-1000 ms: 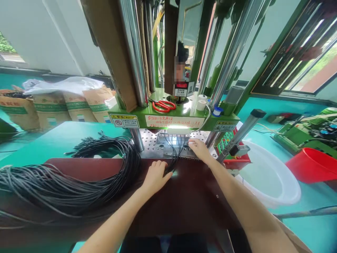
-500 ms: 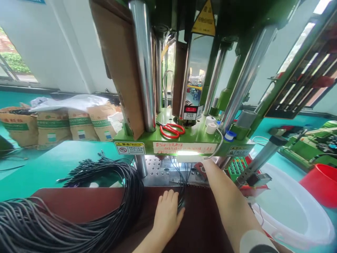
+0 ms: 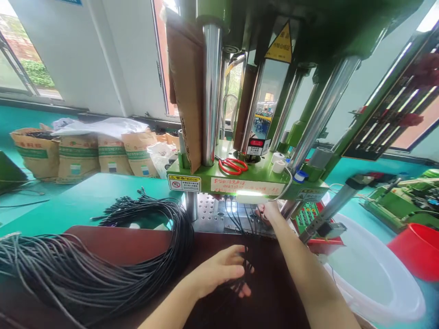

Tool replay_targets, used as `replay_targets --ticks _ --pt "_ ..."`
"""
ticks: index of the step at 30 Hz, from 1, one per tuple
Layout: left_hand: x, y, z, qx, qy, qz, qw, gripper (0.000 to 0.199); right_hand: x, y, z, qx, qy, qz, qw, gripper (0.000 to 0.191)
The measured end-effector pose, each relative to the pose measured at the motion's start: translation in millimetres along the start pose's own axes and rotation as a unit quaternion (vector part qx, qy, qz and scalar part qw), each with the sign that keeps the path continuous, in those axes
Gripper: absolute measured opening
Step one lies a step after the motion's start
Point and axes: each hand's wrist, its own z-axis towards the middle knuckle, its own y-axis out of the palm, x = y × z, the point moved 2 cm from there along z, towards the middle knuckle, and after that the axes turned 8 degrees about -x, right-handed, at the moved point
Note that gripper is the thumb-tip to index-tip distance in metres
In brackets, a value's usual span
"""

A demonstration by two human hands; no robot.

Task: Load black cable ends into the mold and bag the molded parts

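Left hand [image 3: 222, 270] has turned, grip parted around thin black plastic-looking cables [image 3: 244, 232]; likely light, flexible; hold bunched. Right hand [image 3: 270, 211]: grip unclear.

The green press [image 3: 308, 23] is running out of frame at the top edge. Its lamp bar [image 3: 252, 199] is covering part of the metal fixture [image 3: 209, 212]. The right hand [image 3: 268, 211] is showing only in part, and its contact is not reading clearly. The left hand [image 3: 222, 272] is hiding part of the thin black cables [image 3: 245, 237]; their lower stretch is blurring into the dark tabletop [image 3: 274, 292], leaving the grip unclear. Writing on the paper strip [image 3: 245, 186] is blurring beyond reading. The cable bundle [image 3: 120, 274] is extending past the left edge, the red bucket [image 3: 416, 249] past the right.
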Motion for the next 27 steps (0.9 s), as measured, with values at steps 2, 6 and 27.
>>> replay_targets --ticks 2,6,27 --pt "-8 5.8 7 -0.044 0.009 -0.105 0.993 0.068 5 3 -23 0.010 0.016 0.009 1.000 0.020" --pt "-27 24.1 26 -0.039 0.027 -0.230 0.972 0.065 7 7 -77 0.005 -0.001 0.012 1.000 0.030" --pt "-83 95.9 -40 0.059 -0.067 -0.231 0.969 0.026 1 -33 -135 0.072 -0.019 0.059 0.996 0.045"
